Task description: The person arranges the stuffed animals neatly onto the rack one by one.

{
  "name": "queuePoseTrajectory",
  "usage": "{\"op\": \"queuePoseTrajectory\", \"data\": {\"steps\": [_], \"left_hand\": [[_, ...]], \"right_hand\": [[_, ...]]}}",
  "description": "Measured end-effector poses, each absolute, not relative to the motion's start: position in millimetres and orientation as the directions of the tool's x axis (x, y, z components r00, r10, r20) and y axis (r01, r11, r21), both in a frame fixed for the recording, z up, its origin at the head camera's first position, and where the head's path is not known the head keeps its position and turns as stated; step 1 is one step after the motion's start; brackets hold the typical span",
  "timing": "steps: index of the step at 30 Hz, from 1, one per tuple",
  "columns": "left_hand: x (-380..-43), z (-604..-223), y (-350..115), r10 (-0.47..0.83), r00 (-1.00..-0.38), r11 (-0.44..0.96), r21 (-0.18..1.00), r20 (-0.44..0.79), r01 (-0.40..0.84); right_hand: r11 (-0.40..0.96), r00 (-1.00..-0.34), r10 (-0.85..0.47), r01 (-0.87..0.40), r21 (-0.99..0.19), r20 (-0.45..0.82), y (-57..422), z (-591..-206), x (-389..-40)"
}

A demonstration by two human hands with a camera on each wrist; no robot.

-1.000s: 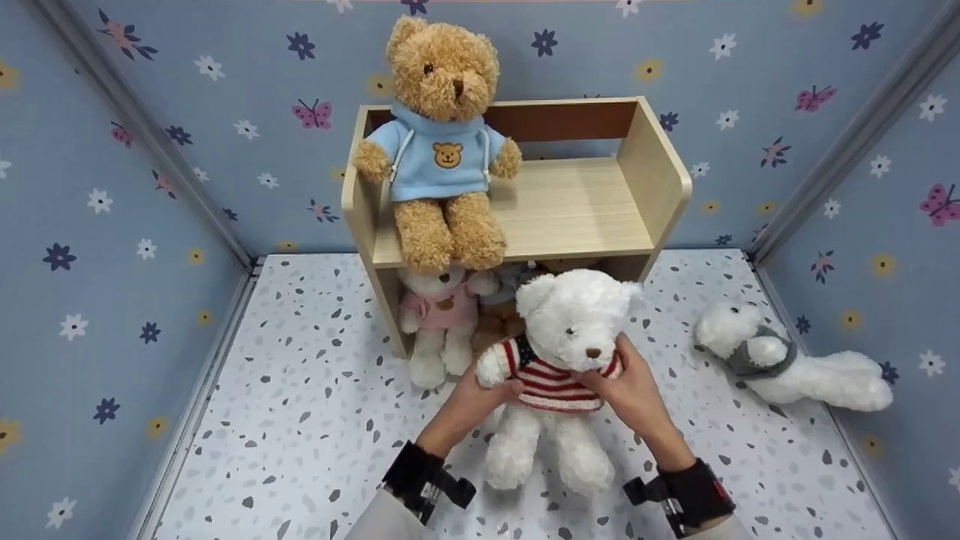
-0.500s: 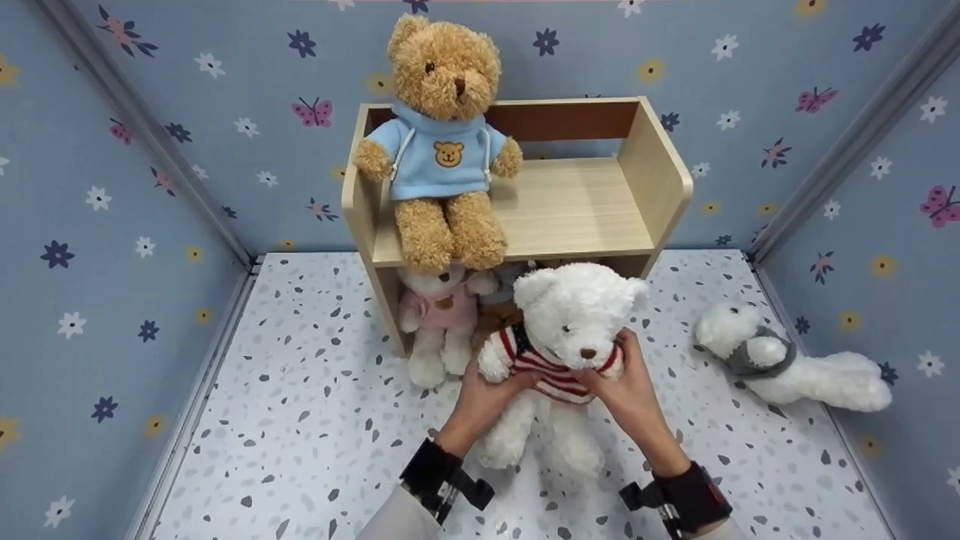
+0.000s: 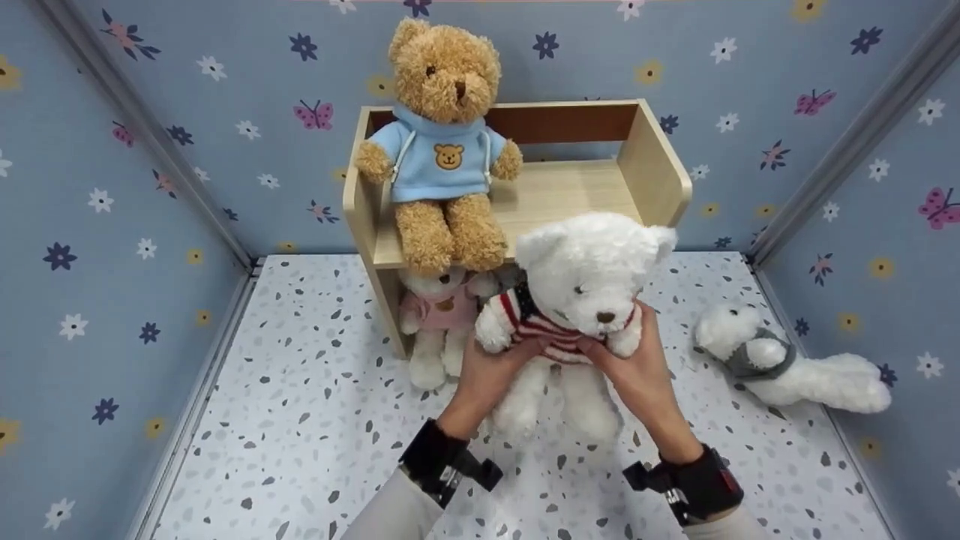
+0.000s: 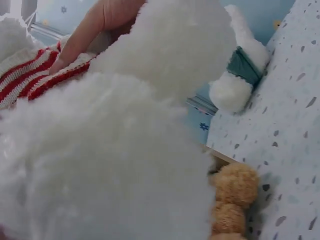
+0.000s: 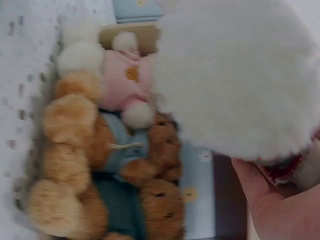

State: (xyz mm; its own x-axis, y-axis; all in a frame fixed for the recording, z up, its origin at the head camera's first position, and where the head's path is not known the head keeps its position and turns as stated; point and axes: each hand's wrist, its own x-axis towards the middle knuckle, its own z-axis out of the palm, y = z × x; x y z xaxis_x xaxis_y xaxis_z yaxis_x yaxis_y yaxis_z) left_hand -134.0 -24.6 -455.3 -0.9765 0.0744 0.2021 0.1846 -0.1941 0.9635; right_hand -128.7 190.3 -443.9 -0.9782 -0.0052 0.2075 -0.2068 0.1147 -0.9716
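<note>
A white teddy bear [image 3: 592, 262] in a red-and-white striped sweater hangs above the floor, its head in front of the shelf's upper board. My left hand [image 3: 487, 379] grips one side of its body, under an arm, with the thumb across the sweater. From the other side my right hand [image 3: 636, 371] holds it likewise, both thumbs nearly meeting at the front. Fingers behind the bear are hidden in the head view. White fur [image 4: 105, 155] fills much of the left wrist view.
A brown bear [image 3: 446, 157] in a blue hoodie sits at the left of the wooden shelf's [image 3: 664, 161] upper level. Several bears, including one in pink [image 5: 127, 80], sit below. Another white bear [image 3: 817, 379] lies on the floor at right.
Both hands have lifted the striped-sweater bear upward, closer to the camera. It now covers part of the upper shelf's front edge. The other bears have stayed put.
</note>
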Motion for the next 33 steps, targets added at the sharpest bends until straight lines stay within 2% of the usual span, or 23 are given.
{"op": "queuePoseTrajectory", "data": {"steps": [6, 11, 16, 20, 26, 33], "left_hand": [[-151.4, -411.2, -21.9, 0.092, -0.941, -0.197, 0.932, 0.327, 0.305], [-156.2, -407.6, -27.7, 0.146, -0.892, -0.227, 0.892, 0.427, 0.390], [-143.3, -430.7, -44.3, 0.176, -0.922, -0.180, 0.932, 0.344, 0.313], [-133.8, -451.7, -57.1, 0.201, -0.936, -0.208, 0.946, 0.289, 0.247], [-122.7, -484.5, -75.0, 0.163, -0.965, -0.160, 0.971, 0.203, 0.178], [-116.4, -515.5, -96.1, 0.080, -0.988, -0.150, 0.981, 0.133, 0.120]], "right_hand": [[0.141, -0.929, 0.044, -0.358, -0.923, 0.367, 187.3, -401.2, -153.9], [0.175, -0.907, 0.075, -0.396, -0.901, 0.414, 188.5, -383.7, -175.2], [0.149, -0.890, 0.096, -0.431, -0.890, 0.447, 187.9, -367.9, -195.9], [0.157, -0.891, 0.110, -0.423, -0.892, 0.441, 185.0, -352.2, -213.8], [0.181, -0.906, 0.103, -0.389, -0.903, 0.411, 175.1, -336.4, -242.8], [0.280, -0.927, 0.096, -0.326, -0.903, 0.364, 163.1, -332.7, -277.9]]}}
